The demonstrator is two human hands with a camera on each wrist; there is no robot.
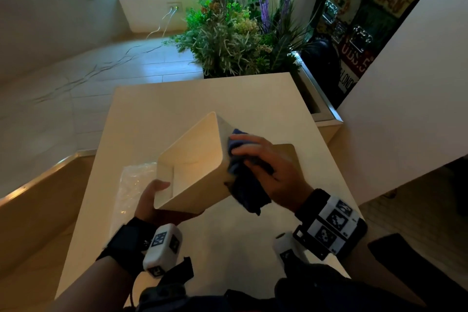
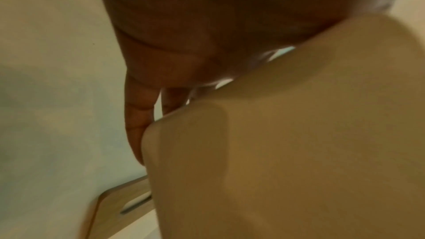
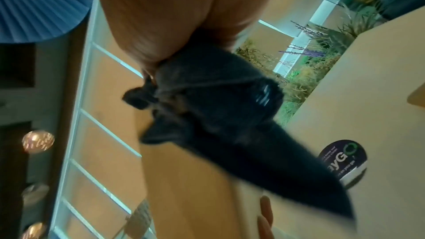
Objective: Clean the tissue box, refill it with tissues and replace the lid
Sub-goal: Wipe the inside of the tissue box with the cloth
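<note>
A white tissue box (image 1: 195, 159) is held tilted above the table, its open top facing me and its inside bare. My left hand (image 1: 152, 195) grips its near left corner, thumb inside the rim and fingers (image 2: 138, 124) under the base (image 2: 299, 134). My right hand (image 1: 263, 159) holds a dark blue cloth (image 1: 243, 185) against the box's right outer wall; the cloth (image 3: 218, 106) bunches under the palm and hangs down. The wooden lid (image 1: 287, 152) lies flat on the table behind my right hand, and its slot shows at the lid (image 2: 119, 206) corner. A clear-wrapped tissue pack (image 1: 134, 185) lies at the left.
The white table (image 1: 177, 99) stretches beyond the box to a planter of green and purple plants (image 1: 235, 40). A white panel (image 1: 417, 83) stands at the right. A round dark sticker (image 3: 340, 161) sits on the table top. Floor drops away on the left.
</note>
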